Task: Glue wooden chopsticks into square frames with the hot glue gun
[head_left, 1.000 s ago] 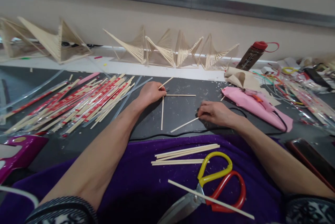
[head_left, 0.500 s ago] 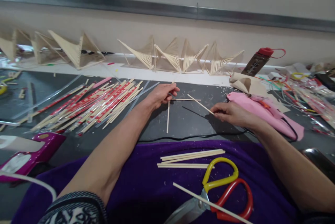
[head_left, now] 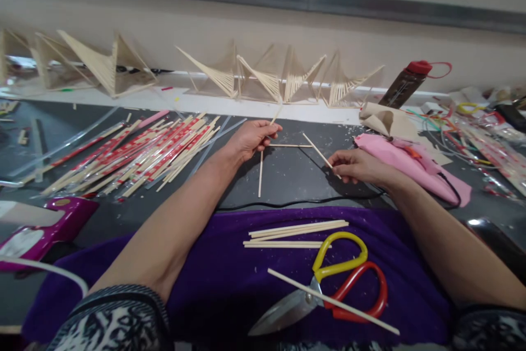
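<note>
My left hand point(head_left: 259, 137) is closed in a pinch on a thin wooden stick point(head_left: 276, 112), whose far end points up and away from me. Below its fingers, one wooden stick point(head_left: 260, 176) lies lengthwise on the dark tabletop point(head_left: 283, 181). Another stick point(head_left: 292, 146) runs sideways from beside the fingers to the right. Between thumb and fingers, my right hand point(head_left: 351, 166) grips a third stick point(head_left: 316, 148), slanting up to the left. Its tip is close to the right end of the sideways stick; whether they touch I cannot tell.
Scissors point(head_left: 309, 295) and several loose sticks point(head_left: 298, 229) lie on purple cloth point(head_left: 213, 280). Red-banded stick bundles point(head_left: 160, 148) lie left, with a magenta tool point(head_left: 61, 225). Stick-built models point(head_left: 263, 80) line the back. Right are pink material point(head_left: 394, 159), a bottle point(head_left: 405, 87) and a black cable point(head_left: 287, 204).
The stick in my left hand now shows clearly, angled up to the right. My right hand's stick has turned steeper, its near end showing past the fingers. The whole view has shifted slightly.
</note>
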The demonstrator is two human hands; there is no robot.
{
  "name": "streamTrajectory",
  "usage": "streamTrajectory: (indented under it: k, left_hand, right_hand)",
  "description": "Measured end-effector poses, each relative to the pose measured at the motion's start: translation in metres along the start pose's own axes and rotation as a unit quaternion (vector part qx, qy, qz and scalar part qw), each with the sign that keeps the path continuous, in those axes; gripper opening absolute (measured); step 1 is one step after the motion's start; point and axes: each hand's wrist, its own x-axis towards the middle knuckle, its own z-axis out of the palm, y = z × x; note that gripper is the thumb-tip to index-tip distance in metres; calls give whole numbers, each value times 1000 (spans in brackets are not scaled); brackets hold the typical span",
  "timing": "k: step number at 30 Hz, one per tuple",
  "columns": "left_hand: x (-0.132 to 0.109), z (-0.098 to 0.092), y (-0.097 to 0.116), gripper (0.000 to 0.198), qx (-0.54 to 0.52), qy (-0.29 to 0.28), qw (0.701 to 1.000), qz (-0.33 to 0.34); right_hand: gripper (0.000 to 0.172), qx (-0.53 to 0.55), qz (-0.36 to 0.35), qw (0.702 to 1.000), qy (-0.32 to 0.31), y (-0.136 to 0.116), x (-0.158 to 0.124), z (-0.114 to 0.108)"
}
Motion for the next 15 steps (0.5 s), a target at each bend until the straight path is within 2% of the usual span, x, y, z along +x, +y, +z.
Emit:
streamTrajectory:
  k: [4,10,15]
  left_hand:
    - [0,3,-1,13,28,-16,999,15]
    - [-1,3,-3,18,58,-25,998,22]
    - [0,3,-5,18,64,-27,997,27]
  right_hand:
    - [16,4,-10,1000,-4,-2,-1,0]
    - [16,48,-18,998,-41,3,3,5]
    - [16,52,-6,998,-30,6,6,6]
